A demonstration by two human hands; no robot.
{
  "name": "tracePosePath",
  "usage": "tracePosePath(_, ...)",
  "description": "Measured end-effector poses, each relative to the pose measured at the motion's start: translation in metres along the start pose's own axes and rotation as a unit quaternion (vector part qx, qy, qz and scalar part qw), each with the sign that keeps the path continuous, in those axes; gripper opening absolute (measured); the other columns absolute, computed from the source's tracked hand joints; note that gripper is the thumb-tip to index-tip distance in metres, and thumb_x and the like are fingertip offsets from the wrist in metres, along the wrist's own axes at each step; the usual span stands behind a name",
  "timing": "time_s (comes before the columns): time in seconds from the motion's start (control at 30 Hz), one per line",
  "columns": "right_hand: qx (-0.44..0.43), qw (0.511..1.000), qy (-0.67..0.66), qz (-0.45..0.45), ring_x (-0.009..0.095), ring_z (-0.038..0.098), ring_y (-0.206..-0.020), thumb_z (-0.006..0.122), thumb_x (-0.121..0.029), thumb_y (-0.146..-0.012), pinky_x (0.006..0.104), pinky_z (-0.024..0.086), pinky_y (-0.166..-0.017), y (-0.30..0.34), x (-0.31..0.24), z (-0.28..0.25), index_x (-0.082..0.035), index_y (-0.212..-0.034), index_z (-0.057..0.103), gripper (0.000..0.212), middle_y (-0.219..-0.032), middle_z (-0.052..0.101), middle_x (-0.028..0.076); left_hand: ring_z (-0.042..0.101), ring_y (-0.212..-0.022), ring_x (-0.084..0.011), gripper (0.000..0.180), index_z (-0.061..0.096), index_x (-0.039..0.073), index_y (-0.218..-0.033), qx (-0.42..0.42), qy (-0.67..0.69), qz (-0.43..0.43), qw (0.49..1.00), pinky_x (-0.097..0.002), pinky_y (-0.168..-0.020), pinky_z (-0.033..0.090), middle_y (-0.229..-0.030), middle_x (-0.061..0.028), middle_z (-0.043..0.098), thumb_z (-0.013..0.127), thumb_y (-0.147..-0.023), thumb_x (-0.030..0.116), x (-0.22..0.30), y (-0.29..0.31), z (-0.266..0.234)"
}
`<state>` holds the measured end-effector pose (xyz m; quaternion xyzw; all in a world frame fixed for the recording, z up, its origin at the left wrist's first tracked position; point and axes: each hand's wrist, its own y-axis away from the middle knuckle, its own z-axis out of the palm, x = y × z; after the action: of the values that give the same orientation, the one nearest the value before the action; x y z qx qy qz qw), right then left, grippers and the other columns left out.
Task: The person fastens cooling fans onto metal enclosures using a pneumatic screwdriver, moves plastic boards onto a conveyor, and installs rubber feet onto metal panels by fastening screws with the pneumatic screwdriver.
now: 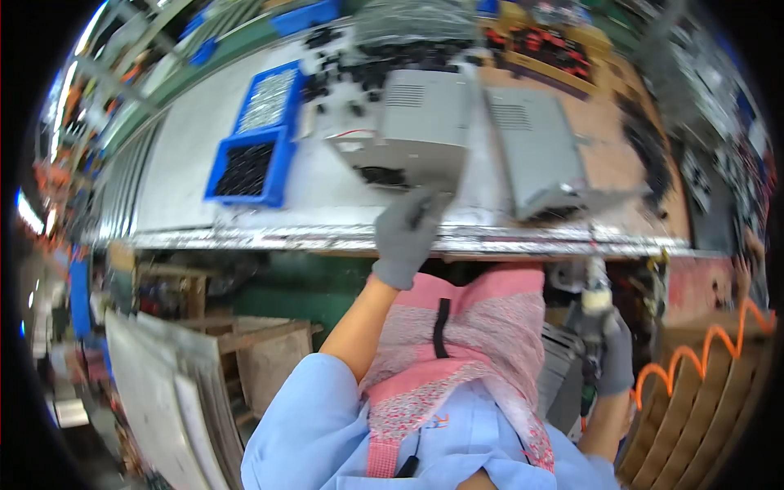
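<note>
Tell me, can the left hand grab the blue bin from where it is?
Probably yes. The left hand rests on the grey metal box, and the blue bin sits close beside it on the table, nothing between.

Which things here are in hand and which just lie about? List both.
In hand: left hand on the near grey metal box; right hand gripping a power screwdriver.
Lying about: second grey box, blue bins, loose black parts, cardboard sheets.
</note>
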<state>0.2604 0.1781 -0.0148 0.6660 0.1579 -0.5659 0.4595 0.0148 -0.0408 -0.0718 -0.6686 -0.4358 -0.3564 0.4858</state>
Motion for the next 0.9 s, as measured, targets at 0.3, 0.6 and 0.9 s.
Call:
tracePosePath(0.3, 0.037, 0.999, 0.018, 0.007, 0.013, 0.053, -0.047, 0.051, -0.041, -0.089, 0.0289, 0.049, -0.042, -0.014, 0.009, -0.029, -0.003, -0.099, 0.049, 0.040, -0.072, 0.054, 0.007, 0.046, -0.092, -0.0180, 0.061, 0.032, 0.004, -0.135, 0.225, 0.262, -0.001, 0.939, -0.0296, -0.085, 0.034, -0.102, -0.0097, 0.052, 0.028, -0.094, 0.048, -0.026, -0.093, -0.213)
tracePosePath(0.6, 0.123, 0.977, 0.166, -0.051, 0.005, 0.045, -0.055, 0.054, -0.027, -0.087, 0.0199, 0.039, -0.046, 0.004, -0.002, -0.055, -0.004, -0.110, 0.054, 0.032, -0.074, 0.050, -0.002, 0.032, -0.129, -0.0255, 0.046, 0.034, 0.007, -0.136, 0.241, 0.359, -0.059, 0.900, -0.0391, -0.109, 0.018, -0.138, -0.0185, 0.036, 0.033, -0.096, 0.029, -0.091, -0.120, -0.199)
tracePosePath(0.9, 0.269, 0.744, 0.612, 0.003, 0.035, 0.058, -0.092, 0.058, -0.041, -0.081, 0.0425, 0.045, -0.075, -0.008, -0.046, -0.106, -0.012, -0.110, 0.049, 0.042, -0.097, 0.062, 0.016, 0.058, -0.086, -0.0207, 0.042, 0.052, -0.005, -0.120, 0.217, 0.079, 0.001, 0.973, -0.0329, -0.085, 0.044, -0.090, -0.0133, 0.062, 0.038, -0.094, 0.024, -0.064, -0.064, -0.164)
